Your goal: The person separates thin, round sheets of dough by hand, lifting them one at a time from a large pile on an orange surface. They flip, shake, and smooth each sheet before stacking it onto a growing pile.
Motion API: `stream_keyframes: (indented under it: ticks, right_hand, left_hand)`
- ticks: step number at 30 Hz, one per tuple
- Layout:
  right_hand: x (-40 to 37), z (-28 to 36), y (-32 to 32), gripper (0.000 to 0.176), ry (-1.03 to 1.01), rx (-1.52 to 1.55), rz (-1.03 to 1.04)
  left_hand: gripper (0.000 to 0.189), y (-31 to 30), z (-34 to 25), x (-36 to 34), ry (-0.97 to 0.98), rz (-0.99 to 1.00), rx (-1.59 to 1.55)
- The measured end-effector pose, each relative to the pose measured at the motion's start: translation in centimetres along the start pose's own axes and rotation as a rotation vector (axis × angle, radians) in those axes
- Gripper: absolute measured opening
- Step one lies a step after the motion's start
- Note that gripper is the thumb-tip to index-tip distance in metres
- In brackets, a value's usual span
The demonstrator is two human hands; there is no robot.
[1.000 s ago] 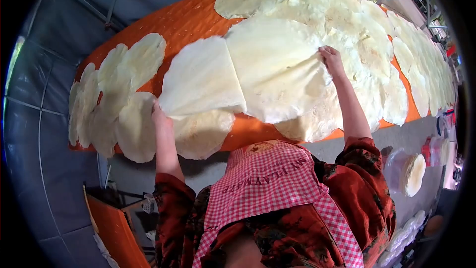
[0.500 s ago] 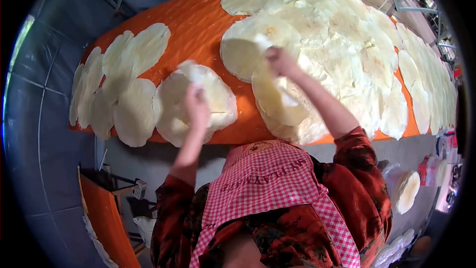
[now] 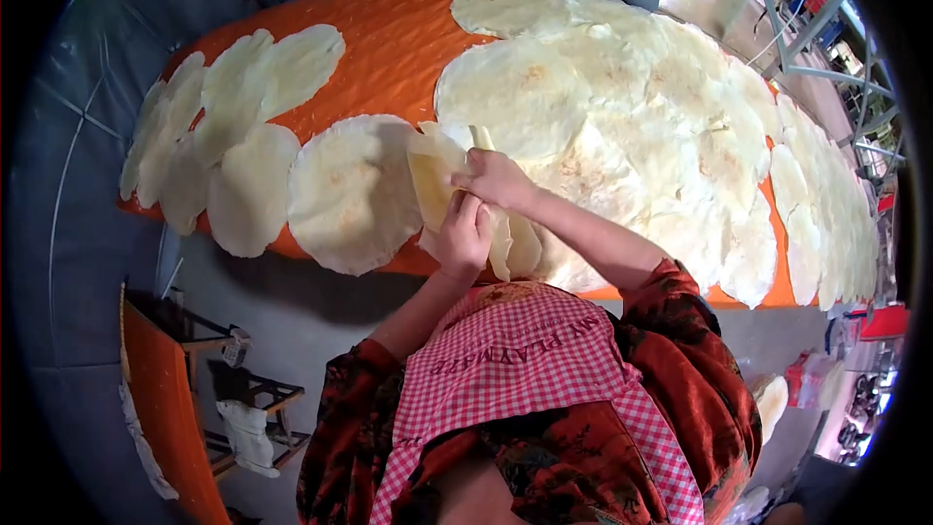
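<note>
A thin, pale flatbread (image 3: 429, 178) hangs folded and creased between my hands above the orange cloth. My right hand (image 3: 494, 181) is closed on its upper part, with a rolled edge sticking up past the fingers. Just below and touching it, my left hand (image 3: 465, 235) has its fingers curled on the same sheet; part of their grip is hidden. One round flatbread (image 3: 355, 194) lies flat to the left of my hands. On the right spreads a broad overlapping layer of flatbreads (image 3: 632, 87).
Orange cloth (image 3: 379, 49) covers the long table. More flatbreads (image 3: 255, 185) lie at its left end, and overlapping rows (image 3: 826, 185) at the far right. Below left stands an orange-topped surface (image 3: 170, 399) beside a wooden frame (image 3: 277, 399). Grey sheeting (image 3: 73, 233) hangs at the left.
My hands were apart, the left over the left flatbread and the right over the stack. They have come together in the middle, both on one flatbread. The view has shifted slightly.
</note>
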State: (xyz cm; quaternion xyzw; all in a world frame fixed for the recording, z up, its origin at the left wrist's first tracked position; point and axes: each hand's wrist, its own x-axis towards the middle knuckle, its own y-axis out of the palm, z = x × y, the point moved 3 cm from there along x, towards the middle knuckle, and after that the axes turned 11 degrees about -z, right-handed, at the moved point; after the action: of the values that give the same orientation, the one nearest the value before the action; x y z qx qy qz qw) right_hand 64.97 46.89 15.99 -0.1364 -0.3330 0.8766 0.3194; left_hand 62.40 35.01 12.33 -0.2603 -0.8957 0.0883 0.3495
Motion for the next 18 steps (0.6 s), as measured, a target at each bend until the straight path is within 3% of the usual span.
stream_keyframes:
  ticks: [2,3,4,5,6,7,9,11,12,14,15,16,18]
  right_hand:
    - [2.9,-1.6,0.4,0.036,-0.094,-0.109,0.04]
    - [5.6,-2.8,0.8,0.029,-0.342,-0.311,0.044]
    - [7.1,-0.6,-1.1,0.027,-0.093,-0.233,0.181]
    - [8.4,1.3,-2.7,0.026,-0.231,-0.202,-0.016]
    - [7.6,6.8,-5.7,0.025,-0.357,-0.206,-0.067]
    - [9.3,9.3,-7.1,0.023,-0.621,-0.27,-0.183]
    - [12.1,13.5,-10.8,0.022,-0.227,-0.193,-0.067]
    - [15.8,15.0,-12.5,0.019,-0.213,-0.313,0.0]
    - [17.0,17.2,-13.5,0.016,-0.228,-0.328,-0.005]
    - [18.3,20.0,-13.6,0.009,-0.235,-0.346,0.02]
    - [20.6,19.8,-13.5,0.007,-0.121,0.007,-0.019]
    - [20.5,20.9,-13.2,0.006,-0.043,0.141,-0.096]
    - [20.0,23.3,-12.8,0.007,0.06,0.348,-0.204]
  left_hand:
    - [0.034,-0.7,-0.6,0.3,-0.035,0.093,-0.064]
    - [0.036,-1.3,-0.9,0.3,-0.056,0.141,-0.098]
    - [0.039,-2.2,-1.3,0.7,0.063,0.035,-0.085]
    - [0.04,-3.0,-1.1,0.8,-0.009,0.012,-0.088]
    - [0.041,-4.0,-0.8,0.7,-0.082,-0.018,-0.094]
    - [0.042,-4.8,-0.3,0.6,-0.162,-0.043,-0.103]
    - [0.037,-5.9,1.1,1.2,-0.073,-0.124,-0.152]
    - [0.031,-7.5,1.6,2.9,-0.045,-0.1,-0.157]
    - [0.018,-7.8,2.6,3.3,-0.107,-0.106,-0.192]
    - [0.013,-7.0,5.6,3.1,-0.578,-0.073,-0.582]
    - [0.013,-6.5,7.4,2.3,-0.815,-0.042,-0.769]
    - [0.037,-5.6,9.2,2.0,-1.075,0.119,-1.044]
    - [0.055,-5.4,9.3,2.3,-1.396,0.157,-1.323]
